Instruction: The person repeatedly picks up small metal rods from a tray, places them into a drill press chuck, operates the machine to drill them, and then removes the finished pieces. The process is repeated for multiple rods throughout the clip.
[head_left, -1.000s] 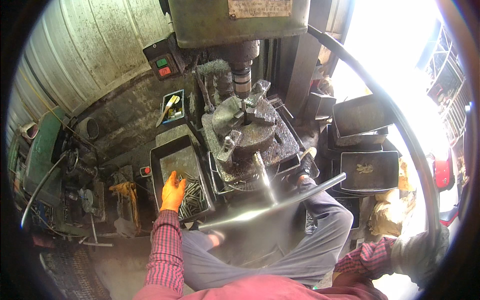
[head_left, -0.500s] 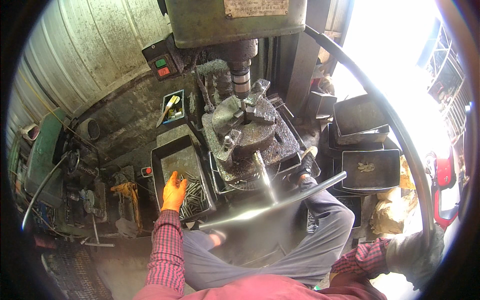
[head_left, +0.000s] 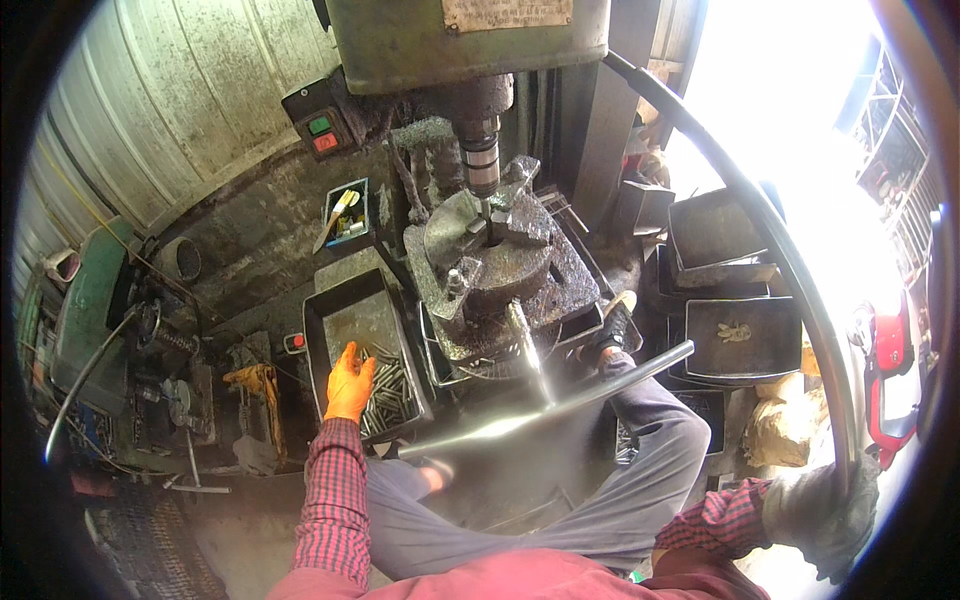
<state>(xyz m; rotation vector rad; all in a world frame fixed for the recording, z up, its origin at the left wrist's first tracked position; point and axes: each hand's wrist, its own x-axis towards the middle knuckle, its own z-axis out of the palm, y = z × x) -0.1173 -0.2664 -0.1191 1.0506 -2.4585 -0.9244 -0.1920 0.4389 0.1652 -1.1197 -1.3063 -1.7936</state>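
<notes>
My left hand (head_left: 348, 388), in an orange glove, is over the left side of a dark metal tray (head_left: 316, 322). Its fingers are bent together beside a heap of short metal pins (head_left: 392, 388); whatever they hold is hidden. At the lower right, my right hand (head_left: 822, 515) wears a thick grey glove and is wrapped round the end of a long curved lever (head_left: 790, 250) that runs from the drill press (head_left: 470, 50). Below the press's drill chuck (head_left: 481, 165), a round jaw chuck (head_left: 490, 250) sits on the chip-covered table, holding a small upright part.
A shiny bar handle (head_left: 560, 405) sticks out in front of the machine, across my knees. Several metal trays (head_left: 742, 335) are stacked at the right. A small box with a brush (head_left: 345, 215) stands behind the pin tray. A switch box (head_left: 318, 122) hangs at the back left.
My right hand and the lever's end have shifted slightly to the left. My left hand stays at the pin tray, almost unmoved.
</notes>
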